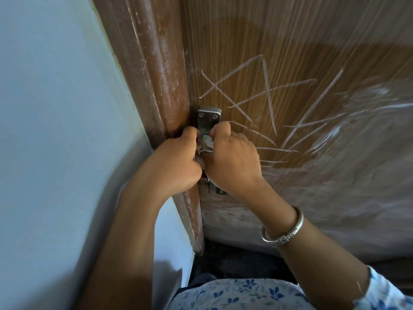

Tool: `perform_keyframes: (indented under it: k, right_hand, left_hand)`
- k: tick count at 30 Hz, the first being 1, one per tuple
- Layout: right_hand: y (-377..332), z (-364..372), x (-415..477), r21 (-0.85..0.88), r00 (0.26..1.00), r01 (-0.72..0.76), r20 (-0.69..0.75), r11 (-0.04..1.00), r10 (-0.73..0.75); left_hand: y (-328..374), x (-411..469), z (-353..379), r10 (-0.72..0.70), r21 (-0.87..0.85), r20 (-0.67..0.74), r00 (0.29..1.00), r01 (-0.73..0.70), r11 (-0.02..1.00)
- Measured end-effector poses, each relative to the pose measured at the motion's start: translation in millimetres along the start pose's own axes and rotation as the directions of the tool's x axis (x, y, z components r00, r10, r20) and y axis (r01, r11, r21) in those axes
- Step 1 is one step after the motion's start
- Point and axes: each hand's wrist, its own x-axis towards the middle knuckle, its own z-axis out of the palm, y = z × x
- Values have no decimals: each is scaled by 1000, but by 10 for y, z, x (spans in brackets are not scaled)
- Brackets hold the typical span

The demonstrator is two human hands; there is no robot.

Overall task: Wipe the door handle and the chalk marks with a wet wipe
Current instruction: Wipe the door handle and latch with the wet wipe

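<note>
The right hand (232, 157) is curled into a loose fist against the brushed-metal door handle plate (209, 121), fingers bent inward and pinching a small white wet wipe (209, 143), of which only a scrap shows between the knuckles. The left hand (176, 162) is likewise closed, its fingers wrapped around the left side of the same metal fitting, touching the right hand at the knuckles. A silver engraved bangle (286, 229) sits on the right wrist, and both forearms reach up from the bottom of the view, the right one emerging from a white sleeve with blue flowers (380, 294).

The handle plate, fixed with two screws, sits at the left edge of the brown wood-grain door (257, 36), just beside the darker, scuffed wooden door frame (154, 70). White chalk marks (252, 92), crossing straight lines, cover the door above and to the right of the hands; farther right they are smeared into pale streaks. A pale blue wall (55, 108) fills the left side. Dark floor (234, 260) shows below the door.
</note>
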Motion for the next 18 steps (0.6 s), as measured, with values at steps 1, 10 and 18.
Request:
perform_keyframes:
  k: [1, 10, 18]
  right_hand:
    - [6, -4, -8, 4, 1000, -2, 3, 1000, 2]
    - [55, -36, 92, -25, 990, 2, 140, 1000, 2]
    - [172, -68, 19, -238, 1000, 13, -15, 971, -18]
  left_hand:
    - [0, -3, 1, -3, 5, 4, 1000, 3, 1000]
    - [-19, 0, 5, 9, 18, -2, 1000, -8, 1000]
    - [-58, 7, 14, 4, -59, 12, 1000, -3, 998]
